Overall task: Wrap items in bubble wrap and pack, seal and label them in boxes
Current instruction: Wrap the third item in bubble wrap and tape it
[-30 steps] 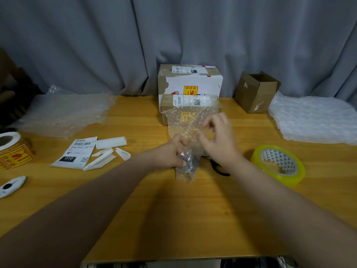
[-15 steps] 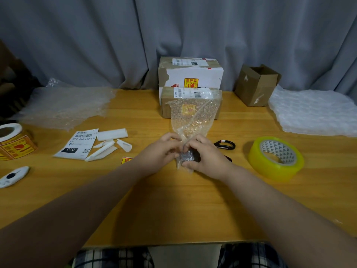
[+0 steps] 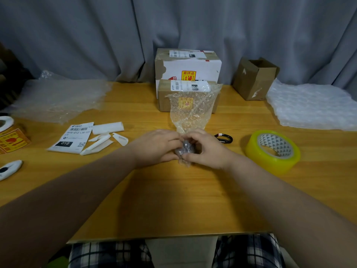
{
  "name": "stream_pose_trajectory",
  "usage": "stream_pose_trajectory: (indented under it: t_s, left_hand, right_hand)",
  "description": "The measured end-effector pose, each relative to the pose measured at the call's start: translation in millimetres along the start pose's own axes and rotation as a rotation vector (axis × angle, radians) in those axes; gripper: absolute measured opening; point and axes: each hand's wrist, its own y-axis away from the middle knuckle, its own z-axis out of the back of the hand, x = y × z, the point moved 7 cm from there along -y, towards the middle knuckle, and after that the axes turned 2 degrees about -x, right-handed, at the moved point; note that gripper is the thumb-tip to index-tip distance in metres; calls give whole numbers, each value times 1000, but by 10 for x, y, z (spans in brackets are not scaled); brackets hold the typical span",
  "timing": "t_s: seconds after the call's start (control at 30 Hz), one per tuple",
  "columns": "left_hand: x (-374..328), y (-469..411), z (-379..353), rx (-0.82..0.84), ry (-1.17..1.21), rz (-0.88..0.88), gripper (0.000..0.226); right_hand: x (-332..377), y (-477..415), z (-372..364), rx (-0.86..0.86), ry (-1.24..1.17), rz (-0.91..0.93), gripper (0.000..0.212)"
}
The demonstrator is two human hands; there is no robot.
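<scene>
Your left hand and right hand pinch a small dark item bundled in clear bubble wrap between them.
Loose wrap rises just beyond your curled fingers. Left of your left hand, a white paper shipping label reads "010-010-L30-551" and "010".

Improvised parcel-packing station, apparently domestic: a wooden worktop set against a grey curtain. At its far edge stand a large labelled carton, a small labelled carton and an open carton. A bubble wrap sheet covers the far left corner and an air-cushion sheet the far right. A tape roll, shipping label and sticker roll lie along the side edges.
</scene>
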Motion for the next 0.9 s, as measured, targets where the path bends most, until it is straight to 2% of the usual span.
stream_pose_trajectory:
  t_s: [0.1,0.17,0.27,0.33,0.43,0.53,0.7,0.83,0.9]
  left_hand:
    - [-22,-8,10,-94,-35,-21,35]
    - [-28,20,3,-150,21,27,34]
    - [53,68,-44,-184,277,259,38]
    - [128,92,-79,-197,453,429,30]
    - [175,63,-68,-240,549,569,14]
    - [243,33,-56,-261,635,692,12]
    - [342,-39,-47,-222,712,815,18]
    - [332,-58,-88,-209,786,880,23]
    - [328,-31,-157,-191,843,941,24]
  right_hand:
    - [-61,34,10,61,-154,-63,64]
    - [-65,84,15,90,-177,-40,63]
    - [-67,128,9,61,-46,2,54]
    - [-60,123,3,19,27,9,51]
    - [-23,87,33,-120,101,18,38]
    - [43,53,73,-232,130,37,18]
    - [88,32,56,-213,72,9,25]
    - [39,-35,72,-171,35,-102,28]
    - [5,-52,56,-178,-41,-172,37]
